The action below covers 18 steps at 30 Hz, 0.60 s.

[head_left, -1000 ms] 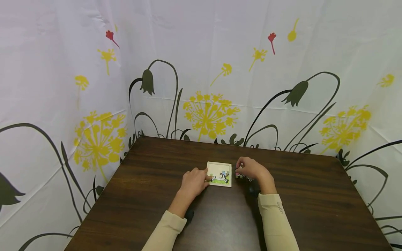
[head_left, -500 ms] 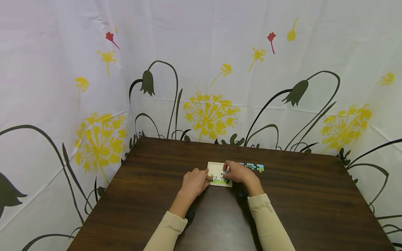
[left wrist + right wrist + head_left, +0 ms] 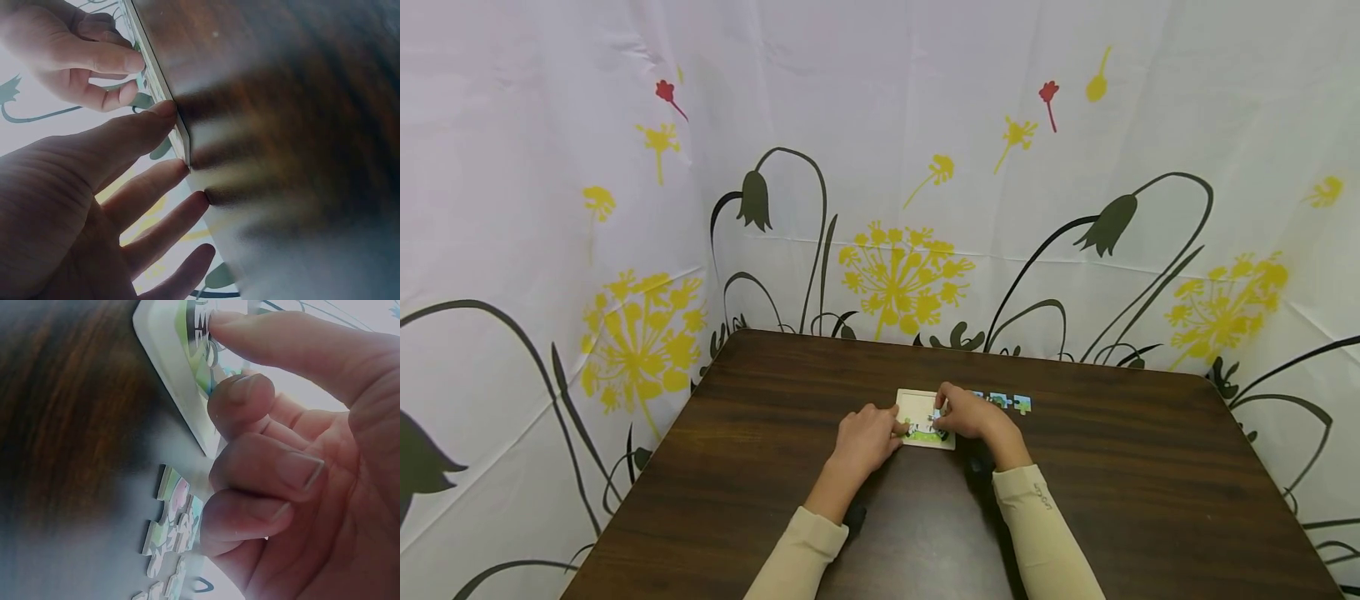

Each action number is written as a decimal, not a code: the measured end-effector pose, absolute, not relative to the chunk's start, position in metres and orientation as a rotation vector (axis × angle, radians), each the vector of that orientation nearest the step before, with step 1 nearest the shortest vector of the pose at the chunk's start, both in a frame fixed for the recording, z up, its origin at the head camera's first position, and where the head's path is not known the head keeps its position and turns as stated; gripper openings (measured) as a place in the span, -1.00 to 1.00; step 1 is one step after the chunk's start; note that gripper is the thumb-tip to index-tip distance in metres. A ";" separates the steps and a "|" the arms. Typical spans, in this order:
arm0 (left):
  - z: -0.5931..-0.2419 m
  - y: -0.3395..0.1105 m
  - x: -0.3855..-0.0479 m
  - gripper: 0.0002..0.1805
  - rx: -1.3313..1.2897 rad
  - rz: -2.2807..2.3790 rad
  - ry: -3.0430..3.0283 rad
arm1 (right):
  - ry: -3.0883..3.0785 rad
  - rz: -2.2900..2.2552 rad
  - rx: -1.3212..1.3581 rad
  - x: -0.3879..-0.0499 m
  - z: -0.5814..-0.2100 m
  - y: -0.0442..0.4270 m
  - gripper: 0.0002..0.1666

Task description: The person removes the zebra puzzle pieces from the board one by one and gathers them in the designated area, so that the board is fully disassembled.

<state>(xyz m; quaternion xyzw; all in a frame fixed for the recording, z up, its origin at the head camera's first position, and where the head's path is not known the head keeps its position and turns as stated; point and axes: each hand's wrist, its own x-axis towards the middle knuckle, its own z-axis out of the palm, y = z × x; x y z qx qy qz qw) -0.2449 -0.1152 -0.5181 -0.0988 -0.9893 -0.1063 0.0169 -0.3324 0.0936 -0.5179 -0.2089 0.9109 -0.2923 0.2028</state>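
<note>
A pale square puzzle tray (image 3: 914,405) lies on the table with green and zebra-striped pieces along its near side. At its left edge, my left hand (image 3: 864,437) touches the tray with thumb and index finger. The left wrist view shows those fingertips at the tray's corner (image 3: 185,150), the other fingers spread and fairly straight. My right hand (image 3: 973,414) is over the tray's right side, thumb and index finger pinching a small puzzle piece (image 3: 937,413), mostly hidden by the fingertips. The right hand's remaining fingers are curled towards the palm.
Several loose puzzle pieces (image 3: 1022,404) lie right of the tray, partly behind the right hand; some show pink flowers (image 3: 177,494) in the right wrist view. The dark wooden table (image 3: 760,433) reaches back to a white flower-patterned curtain (image 3: 880,108).
My right hand has moved left from the loose pieces to the tray, carrying a puzzle piece, and has stayed there over the last half second. The left hand keeps its place.
</note>
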 end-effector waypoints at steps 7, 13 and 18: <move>-0.520 -0.116 -0.246 -0.68 -0.308 -0.310 -3.071 | 2.548 -0.808 -0.592 -0.332 -0.516 0.093 -0.65; -0.521 -0.115 -0.246 -0.68 -0.308 -0.306 -3.070 | 2.540 -0.803 -0.584 -0.332 -0.515 0.094 -0.63; -0.523 -0.115 -0.247 -0.69 -0.305 -0.304 -3.065 | 2.584 -0.804 -0.590 -0.333 -0.515 0.096 -0.74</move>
